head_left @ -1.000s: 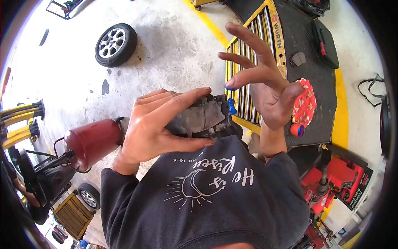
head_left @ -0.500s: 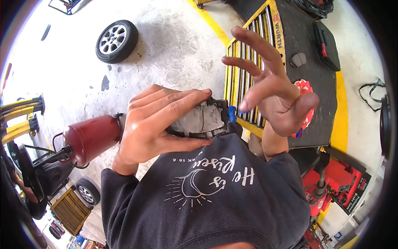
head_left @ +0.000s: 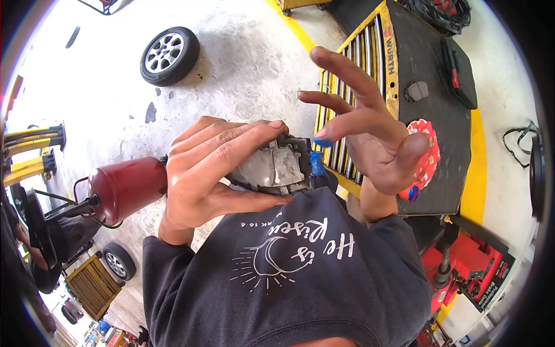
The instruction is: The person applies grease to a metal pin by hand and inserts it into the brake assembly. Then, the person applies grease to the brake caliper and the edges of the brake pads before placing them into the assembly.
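My left hand (head_left: 199, 173) is wrapped round a dark brake pad (head_left: 277, 166) with a worn grey metal face, held against the front of my shirt. Its fingers lie over the far edge and its thumb along the near edge. Blue grease (head_left: 316, 163) coats the right end of the pad. Just above that end is my right hand (head_left: 376, 139), its fingers spread and nothing held in them. More blue grease covers one of its fingertips, right by the pad's end. Part of the pad is hidden under my left hand.
On the black-topped bench (head_left: 436, 156) at right lie another brake pad (head_left: 417, 91), a red patterned cloth (head_left: 426, 151) and a dark case (head_left: 458, 72). A wheel (head_left: 169, 56) lies on the floor ahead. At left is a red tank (head_left: 128, 188); red equipment (head_left: 448, 263) stands lower right.
My right hand has moved a little left, bringing its blue-smeared fingertip over the pad's end. The left hand and pad have shifted slightly left, and the blue fingertip shows more plainly.
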Motion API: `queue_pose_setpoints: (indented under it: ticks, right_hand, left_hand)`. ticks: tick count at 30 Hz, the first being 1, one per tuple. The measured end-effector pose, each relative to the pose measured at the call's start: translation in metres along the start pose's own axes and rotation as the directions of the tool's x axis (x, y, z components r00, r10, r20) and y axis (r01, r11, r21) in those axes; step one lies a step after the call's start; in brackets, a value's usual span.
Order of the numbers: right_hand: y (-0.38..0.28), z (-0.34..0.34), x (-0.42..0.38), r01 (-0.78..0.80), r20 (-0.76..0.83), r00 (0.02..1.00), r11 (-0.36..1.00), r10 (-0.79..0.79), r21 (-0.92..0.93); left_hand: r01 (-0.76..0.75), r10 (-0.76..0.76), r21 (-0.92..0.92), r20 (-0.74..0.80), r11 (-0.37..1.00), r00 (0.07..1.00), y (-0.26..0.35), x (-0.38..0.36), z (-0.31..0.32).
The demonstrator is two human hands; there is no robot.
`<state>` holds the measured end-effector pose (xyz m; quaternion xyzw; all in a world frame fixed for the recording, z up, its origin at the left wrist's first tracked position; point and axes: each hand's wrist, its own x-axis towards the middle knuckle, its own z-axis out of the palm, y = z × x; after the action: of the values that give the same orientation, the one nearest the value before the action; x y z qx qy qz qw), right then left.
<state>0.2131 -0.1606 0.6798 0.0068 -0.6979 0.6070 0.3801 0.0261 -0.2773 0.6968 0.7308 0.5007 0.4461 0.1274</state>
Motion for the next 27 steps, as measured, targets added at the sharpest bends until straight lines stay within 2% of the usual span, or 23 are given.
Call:
queue_pose_setpoints:
  ticks: [3, 5, 6, 7, 8, 9, 10, 12, 13, 14, 16, 19, 20, 24, 26, 27]
  right_hand:
    - [-0.001, -0.003, 0.003, -0.007, 0.1, 0.995, 0.999, 0.013, -0.053]
    - [0.002, -0.009, 0.004, 0.082, 0.054, 0.994, 0.974, -0.096, 0.211]
    - [-0.001, -0.011, 0.004, 0.096, 0.015, 0.995, 0.985, -0.1, 0.144]
    - [0.003, -0.011, 0.005, 0.158, -0.036, 0.987, 0.987, -0.156, 0.037]
    - [0.008, -0.006, 0.007, 0.187, -0.151, 0.968, 0.978, -0.2, -0.093]
    - [0.012, -0.001, 0.006, 0.196, -0.258, 0.933, 0.955, -0.251, -0.221]
    - [0.015, 0.001, 0.006, 0.189, -0.255, 0.93, 0.941, -0.263, -0.281]
    - [0.018, 0.013, 0.001, 0.166, -0.21, 0.935, 0.877, -0.284, -0.451]
    - [0.018, 0.015, -0.002, 0.154, -0.167, 0.942, 0.815, -0.292, -0.558]
    - [0.02, 0.015, -0.002, 0.158, -0.156, 0.945, 0.82, -0.287, -0.551]
    - [0.023, 0.015, -0.003, 0.246, 0.016, 0.949, 0.709, -0.314, -0.661]
    - [0.03, 0.016, -0.001, 0.241, 0.038, 0.952, 0.662, -0.305, -0.709]
    - [0.032, 0.015, 0.0, 0.259, 0.058, 0.948, 0.648, -0.314, -0.716]
    - [0.034, 0.017, 0.005, 0.295, 0.086, 0.943, 0.688, -0.322, -0.663]
    - [0.03, 0.015, 0.01, 0.334, 0.189, 0.933, 0.539, -0.307, -0.773]
    - [0.028, 0.014, 0.01, 0.334, 0.19, 0.933, 0.538, -0.306, -0.774]
  left_hand:
    - [-0.024, 0.024, 0.011, -0.032, 1.0, 0.999, 0.002, -0.001, 0.002]
    - [0.197, -0.209, -0.116, -0.097, 0.973, 0.973, 0.003, -0.008, 0.006]
    - [0.254, -0.3, -0.293, -0.124, 0.922, 0.946, -0.004, -0.011, 0.01]
    - [0.297, -0.462, -0.609, -0.13, 0.735, 0.877, -0.001, -0.01, 0.016]
    - [0.279, -0.537, -0.737, -0.133, 0.615, 0.833, -0.004, -0.009, 0.019]
    - [0.24, -0.609, -0.845, -0.122, 0.479, 0.784, -0.008, -0.006, 0.021]
    - [0.233, -0.615, -0.839, -0.147, 0.493, 0.774, -0.006, -0.004, 0.022]
    - [0.225, -0.811, -0.942, -0.078, 0.251, 0.58, -0.005, 0.001, 0.023]
    - [0.215, -0.815, -0.942, -0.093, 0.258, 0.571, -0.004, 0.002, 0.023]
    - [0.187, -0.83, -0.945, -0.129, 0.269, 0.542, -0.004, 0.003, 0.024]
    - [0.143, -0.855, -0.952, -0.169, 0.271, 0.491, -0.002, 0.004, 0.023]
    - [0.074, -0.869, -0.958, -0.215, 0.276, 0.446, 0.002, 0.007, 0.023]
    - [0.071, -0.863, -0.959, -0.214, 0.275, 0.457, 0.002, 0.005, 0.021]
    - [0.053, -0.879, -0.958, -0.235, 0.281, 0.415, 0.004, 0.007, 0.022]
    - [0.041, -0.871, -0.96, -0.234, 0.278, 0.433, 0.003, 0.006, 0.022]
    - [0.04, -0.871, -0.96, -0.233, 0.277, 0.433, 0.003, 0.007, 0.022]
